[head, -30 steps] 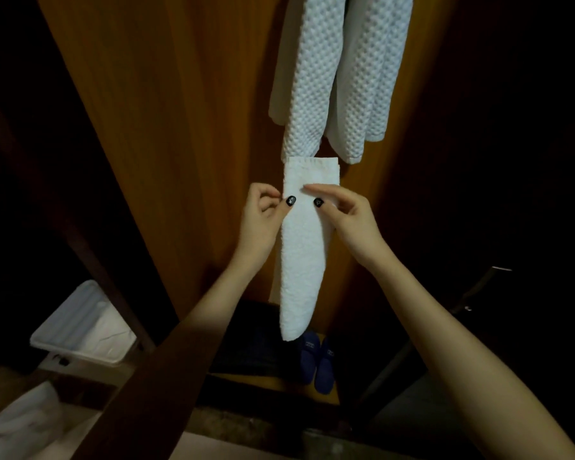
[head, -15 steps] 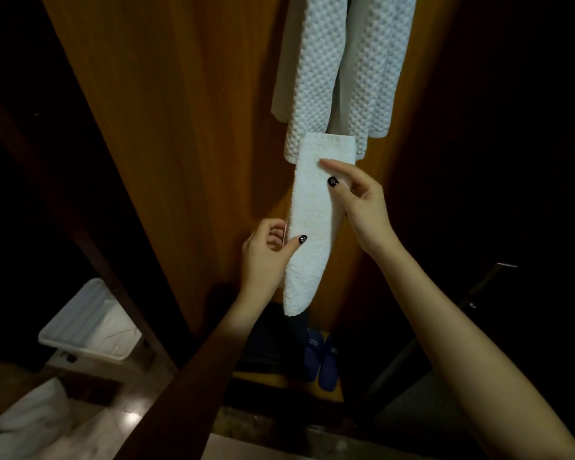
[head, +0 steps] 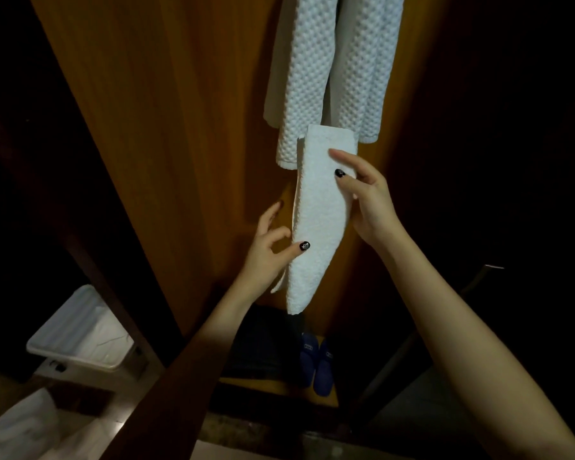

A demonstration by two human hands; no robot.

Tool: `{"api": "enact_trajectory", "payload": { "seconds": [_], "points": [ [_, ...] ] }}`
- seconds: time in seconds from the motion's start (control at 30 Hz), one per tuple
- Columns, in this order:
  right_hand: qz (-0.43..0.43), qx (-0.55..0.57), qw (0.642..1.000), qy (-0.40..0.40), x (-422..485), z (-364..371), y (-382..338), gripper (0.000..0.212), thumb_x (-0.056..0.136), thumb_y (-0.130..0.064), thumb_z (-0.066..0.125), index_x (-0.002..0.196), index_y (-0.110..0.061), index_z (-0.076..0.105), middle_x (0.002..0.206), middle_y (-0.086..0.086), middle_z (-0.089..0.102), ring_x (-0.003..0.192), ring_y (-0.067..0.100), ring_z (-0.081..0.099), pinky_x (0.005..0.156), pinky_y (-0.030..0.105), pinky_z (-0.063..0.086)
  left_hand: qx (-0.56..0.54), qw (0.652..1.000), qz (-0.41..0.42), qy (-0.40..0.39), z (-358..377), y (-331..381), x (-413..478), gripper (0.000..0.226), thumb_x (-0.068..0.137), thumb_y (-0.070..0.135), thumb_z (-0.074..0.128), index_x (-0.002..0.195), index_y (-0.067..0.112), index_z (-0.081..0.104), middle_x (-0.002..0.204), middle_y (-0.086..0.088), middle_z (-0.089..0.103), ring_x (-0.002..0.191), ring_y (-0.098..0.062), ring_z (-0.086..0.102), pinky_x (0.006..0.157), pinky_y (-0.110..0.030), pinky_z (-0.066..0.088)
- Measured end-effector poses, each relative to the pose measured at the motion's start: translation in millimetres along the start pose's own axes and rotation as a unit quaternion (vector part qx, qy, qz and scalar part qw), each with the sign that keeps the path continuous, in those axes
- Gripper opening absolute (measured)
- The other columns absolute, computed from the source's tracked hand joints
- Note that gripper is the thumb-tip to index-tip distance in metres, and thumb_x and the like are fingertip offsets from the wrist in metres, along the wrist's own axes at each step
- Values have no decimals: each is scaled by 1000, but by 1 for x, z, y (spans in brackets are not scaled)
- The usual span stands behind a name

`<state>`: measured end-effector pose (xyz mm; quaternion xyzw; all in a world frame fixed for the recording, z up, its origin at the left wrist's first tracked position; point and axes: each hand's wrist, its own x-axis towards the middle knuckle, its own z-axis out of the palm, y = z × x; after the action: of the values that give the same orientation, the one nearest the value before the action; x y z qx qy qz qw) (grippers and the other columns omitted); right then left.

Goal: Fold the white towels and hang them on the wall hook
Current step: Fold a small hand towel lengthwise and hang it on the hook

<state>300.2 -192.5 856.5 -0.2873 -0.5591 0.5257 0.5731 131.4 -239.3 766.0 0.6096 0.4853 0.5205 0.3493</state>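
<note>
The folded towel (head: 319, 210) hung before the wooden panel (head: 180, 127), just below the waffle towels (head: 309, 78), long axis near upright, lower end leaning left. It looked soft, light and limp, best held near the top. The right hand (head: 369, 200) pinched its upper part. The left hand (head: 266, 250) lay loose, its thumb touching the towel.

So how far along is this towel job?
Done: one white towel is folded into a narrow strip. In hand: right hand pinches it before the hanging waffle fabric, left hand touching. Left: hanging it up; more white cloth lies lower left.
</note>
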Motion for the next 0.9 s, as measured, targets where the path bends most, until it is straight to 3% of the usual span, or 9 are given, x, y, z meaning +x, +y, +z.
{"api": "enact_trajectory", "payload": {
  "seconds": [0.03, 0.1, 0.13, 0.2, 0.4, 0.5, 0.63, 0.73, 0.9],
  "points": [
    [5, 10, 1000, 0, 1, -1, -2, 38, 90, 7, 49, 106, -21, 70, 110, -8, 69, 101, 7, 67, 78, 22, 53, -17, 1000, -13, -20, 0, 1, 1, 15, 84, 15, 69, 82, 1, 66, 134, 2, 45, 130, -14, 36, 103, -25, 30],
    [14, 25, 1000, 2, 3, -5, -5, 39, 90, 7, 49, 106, -21, 71, 114, -3, 67, 101, 10, 67, 77, 24, 54, -59, 996, -22, -57, 1, 4, 1, 30, 86, 22, 65, 81, -8, 62, 100, -14, 59, 99, -21, 54, 86, -35, 39],
    [18, 31, 999, 3, 4, -7, -7, 39, 90, 7, 48, 106, -21, 71, 115, -3, 66, 101, 11, 67, 77, 25, 54, -68, 996, -18, -60, 2, 7, 0, 35, 88, 21, 63, 76, -12, 57, 84, -14, 54, 82, -19, 50, 75, -32, 39],
    [25, 39, 999, 5, 6, -12, -8, 39, 90, 6, 48, 106, -22, 71, 116, -3, 66, 103, 14, 67, 79, 27, 54, -54, 998, -3, -44, 5, 11, -1, 35, 90, 13, 61, 66, -11, 52, 73, -11, 43, 70, -17, 40, 63, -21, 33],
    [19, 29, 999, 35, 8, -28, -5, 38, 89, 1, 52, 106, -26, 73, 126, 3, 61, 114, 25, 61, 92, 40, 51, 4, 998, 38, -41, 2, 13, 2, 5, 83, 5, 69, 82, 0, 70, 83, -12, 57, 78, -16, 54, 70, -19, 42],
    [22, 31, 998, 47, 8, -32, -1, 39, 88, 0, 53, 105, -28, 74, 129, 1, 58, 116, 24, 61, 92, 42, 52, 43, 997, 52, -45, 1, 14, 4, 9, 78, 5, 74, 84, -2, 72, 86, -14, 60, 79, -24, 57, 71, -28, 45],
    [23, 43, 997, 61, 7, -35, 1, 40, 88, 2, 51, 105, -27, 74, 131, 0, 57, 120, 24, 59, 94, 41, 53, 51, 997, 43, -32, 4, 14, 7, 13, 74, 5, 78, 72, 2, 65, 78, -6, 54, 69, -19, 48, 61, -21, 36],
    [21, 54, 996, 64, 6, -36, -1, 40, 88, 4, 51, 106, -25, 73, 128, -2, 58, 118, 22, 60, 96, 40, 53, 42, 997, 15, -60, 7, 12, 6, 18, 74, 7, 78, 73, 4, 59, 84, -16, 54, 74, -17, 47, 65, -20, 36],
    [24, 62, 996, 65, 5, -38, -3, 40, 89, 5, 49, 106, -24, 72, 124, -3, 60, 112, 19, 64, 95, 40, 54, 32, 995, 9, -92, 12, 8, 4, 25, 76, 14, 77, 75, 4, 54, 86, -30, 55, 72, -21, 47, 67, -34, 36]
  ]
}}
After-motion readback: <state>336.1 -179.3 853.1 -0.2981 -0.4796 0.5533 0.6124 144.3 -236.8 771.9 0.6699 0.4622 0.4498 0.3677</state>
